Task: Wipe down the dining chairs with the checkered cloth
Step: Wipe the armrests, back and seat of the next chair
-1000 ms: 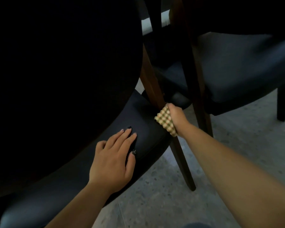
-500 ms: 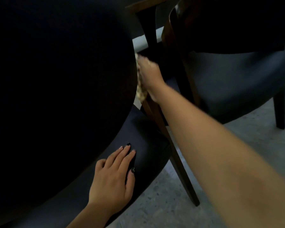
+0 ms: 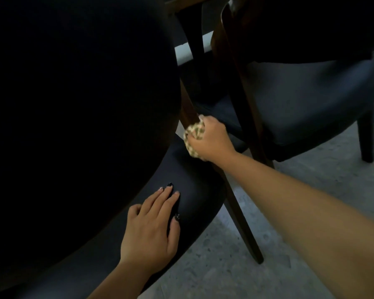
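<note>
A dark upholstered dining chair fills the left; its seat (image 3: 194,203) is in front of me and its black backrest (image 3: 73,104) blocks much of the view. My right hand (image 3: 209,141) grips the bunched checkered cloth (image 3: 193,131) around the chair's brown wooden rear leg (image 3: 188,111), just above seat level. My left hand (image 3: 151,225) rests flat on the seat, fingers straight. A second dark chair (image 3: 311,104) stands to the right.
The near chair's wooden leg (image 3: 244,225) slants down to the grey speckled floor (image 3: 235,266). The second chair's wooden back post (image 3: 240,89) stands close beside my right hand. One of its dark legs (image 3: 366,139) is at the right edge.
My right hand slid the cloth up the wooden leg to beside the backrest, then back down to just above the seat. My left hand stayed flat on the seat.
</note>
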